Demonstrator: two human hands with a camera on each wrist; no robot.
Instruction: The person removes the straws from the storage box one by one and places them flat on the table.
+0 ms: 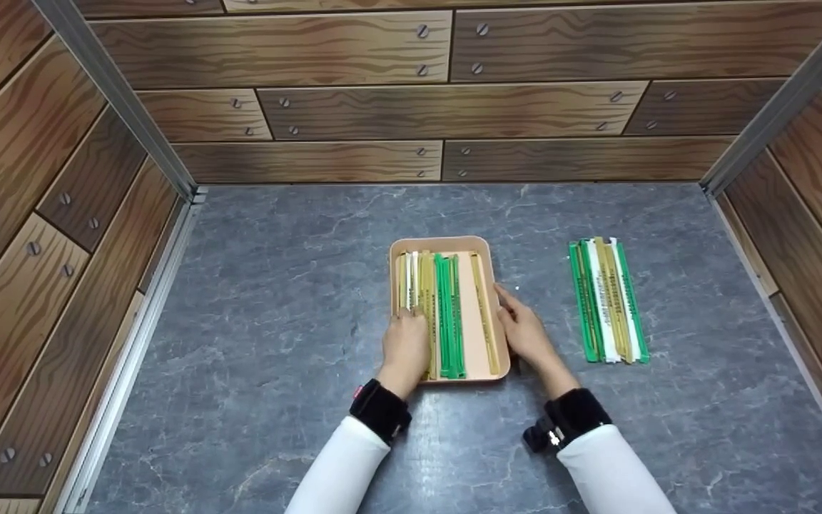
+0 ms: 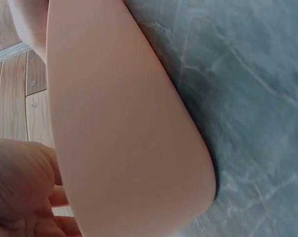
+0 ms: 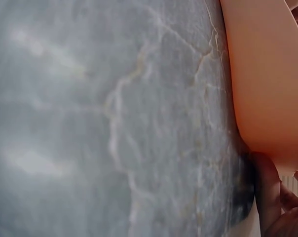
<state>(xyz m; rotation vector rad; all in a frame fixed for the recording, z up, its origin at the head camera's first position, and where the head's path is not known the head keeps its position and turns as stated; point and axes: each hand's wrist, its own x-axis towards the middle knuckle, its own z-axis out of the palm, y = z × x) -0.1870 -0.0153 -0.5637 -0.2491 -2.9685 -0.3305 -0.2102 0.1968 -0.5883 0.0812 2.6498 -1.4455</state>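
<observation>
A pale peach tray (image 1: pixel 479 371) holds long, slim printed packets in tan, white and green. My left hand (image 1: pixel 406 346) reaches over the tray's left side, its fingers curled down onto the white and tan packets (image 1: pixel 422 275); the fingertips are hidden. Beside them lie green packets (image 1: pixel 449 314), with a lone tan packet (image 1: pixel 484 314) along the right wall. My right hand (image 1: pixel 527 332) grips the tray's right wall from outside. In the right wrist view, a finger (image 3: pixel 268 185) presses near the tray's lower corner. The left wrist view shows the tray's outer wall (image 2: pixel 124 118) in front of the curled left hand (image 2: pixel 25 187).
To the right on the grey marbled table (image 1: pixel 275 343) lies a row of green, white and tan packets (image 1: pixel 609 300). Wood-patterned panels (image 1: pixel 354 111) enclose the back and both sides. Metal rails (image 1: pixel 125 285) run along the panel edges.
</observation>
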